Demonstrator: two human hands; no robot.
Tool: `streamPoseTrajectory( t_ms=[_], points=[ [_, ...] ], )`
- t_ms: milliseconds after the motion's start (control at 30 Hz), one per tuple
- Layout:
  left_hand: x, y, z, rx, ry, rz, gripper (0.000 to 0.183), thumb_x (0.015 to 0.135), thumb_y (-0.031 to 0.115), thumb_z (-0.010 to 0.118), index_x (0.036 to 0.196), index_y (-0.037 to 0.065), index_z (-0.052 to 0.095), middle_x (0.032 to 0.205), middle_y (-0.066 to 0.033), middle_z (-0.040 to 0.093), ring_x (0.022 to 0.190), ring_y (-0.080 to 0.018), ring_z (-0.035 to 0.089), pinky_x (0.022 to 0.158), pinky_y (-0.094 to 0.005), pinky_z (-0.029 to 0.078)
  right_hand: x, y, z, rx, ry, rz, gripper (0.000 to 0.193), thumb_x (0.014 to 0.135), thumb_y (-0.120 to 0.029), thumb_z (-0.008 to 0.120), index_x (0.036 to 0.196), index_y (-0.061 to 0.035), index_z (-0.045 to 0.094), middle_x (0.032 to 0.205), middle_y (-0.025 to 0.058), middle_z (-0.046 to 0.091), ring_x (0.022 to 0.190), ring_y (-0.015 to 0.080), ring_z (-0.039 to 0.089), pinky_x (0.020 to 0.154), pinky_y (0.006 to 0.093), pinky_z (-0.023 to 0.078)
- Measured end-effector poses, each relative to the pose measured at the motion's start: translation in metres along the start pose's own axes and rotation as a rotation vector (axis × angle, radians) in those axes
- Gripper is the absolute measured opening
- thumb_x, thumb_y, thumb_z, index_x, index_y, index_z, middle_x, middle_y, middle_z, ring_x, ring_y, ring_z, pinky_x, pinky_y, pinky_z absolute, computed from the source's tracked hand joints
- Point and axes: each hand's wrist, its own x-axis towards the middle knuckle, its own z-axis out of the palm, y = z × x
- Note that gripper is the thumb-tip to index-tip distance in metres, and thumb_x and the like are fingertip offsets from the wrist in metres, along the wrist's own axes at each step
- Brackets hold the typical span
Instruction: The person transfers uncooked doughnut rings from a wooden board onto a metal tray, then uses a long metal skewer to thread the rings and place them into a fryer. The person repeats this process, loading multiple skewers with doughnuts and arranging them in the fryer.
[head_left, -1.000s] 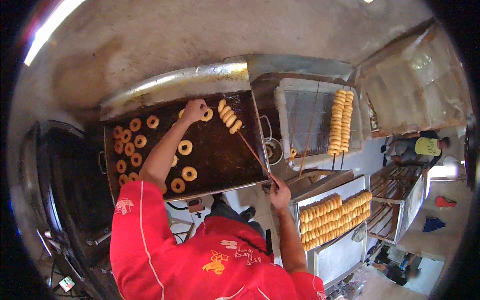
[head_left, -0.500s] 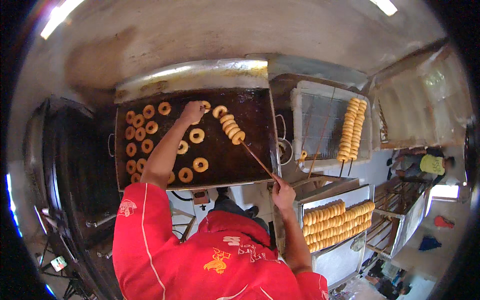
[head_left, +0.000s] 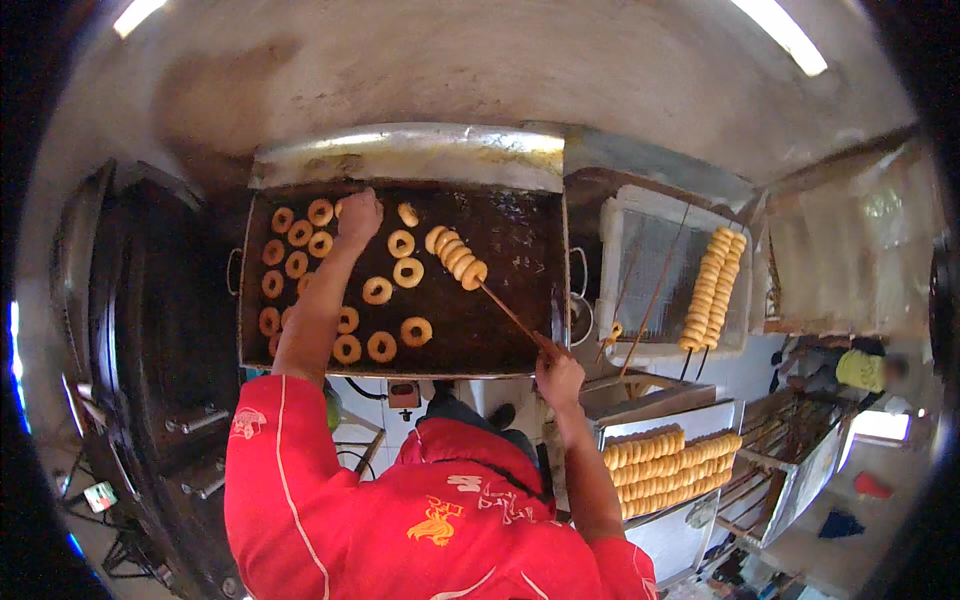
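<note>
Doughnuts lay loose over the left and middle of the wide dark pan, while a short row sat threaded on a slanting stick, which I saw the right hand clamp by its bare near end, presumably to keep well clear of the pan's middle. The left hand hung over the far side, fingers curled (around what, if anything, I couldn't tell from my distant post), probably there for reach.
</note>
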Motion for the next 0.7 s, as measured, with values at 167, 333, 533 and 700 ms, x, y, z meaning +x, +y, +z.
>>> streamPoseTrajectory(
  t_ms=[167,333,533,700],
  points=[
    [0.007,-0.085,0.014,-0.067,-0.209,-0.104,0.032,0.094,0.024,0.062,0.107,-0.004,0.072,0.094,-0.0256,0.073,0.090,-0.0461,0.070,0.090,-0.0532,0.056,0.029,-0.013,0.004,0.104,-0.052,-0.080,0.037,0.096,-0.017,0.064,0.129,-0.0299,0.074,0.092,0.0103,0.072,0.077,0.0342,0.071,0.067,0.0465,0.058],
    [-0.025,-0.063,-0.007,-0.195,-0.233,-0.204,0.031,0.095,0.026,0.064,0.106,-0.001,0.075,0.110,-0.0262,0.071,0.106,-0.0414,0.067,0.095,-0.0506,0.053,0.029,0.008,0.021,0.199,-0.042,-0.119,0.033,0.098,-0.019,0.064,0.127,-0.0263,0.075,0.091,0.0104,0.073,0.072,0.0315,0.070,0.066,0.0427,0.057],
    [-0.093,-0.022,-0.087,-0.200,-0.041,-0.044,0.028,0.096,0.028,0.065,0.105,0.004,0.077,0.099,-0.0187,0.075,0.094,-0.0366,0.072,0.086,-0.0471,0.057,0.000,0.076,0.019,0.519,-0.074,-0.133,0.030,0.099,-0.021,0.067,0.127,-0.0188,0.076,0.116,0.0135,0.077,0.096,0.0304,0.075,0.083,0.0361,0.058],
    [-0.174,0.044,-0.074,-0.319,-0.094,0.032,0.022,0.097,0.027,0.067,0.101,0.006,0.074,0.096,-0.0163,0.075,0.087,-0.0382,0.071,0.079,-0.0491,0.056,-0.023,0.118,-0.019,0.442,-0.275,-0.037,0.031,0.100,-0.019,0.069,0.130,-0.0124,0.074,0.111,0.0112,0.079,0.096,0.0210,0.077,0.084,0.0311,0.057]
  ],
)
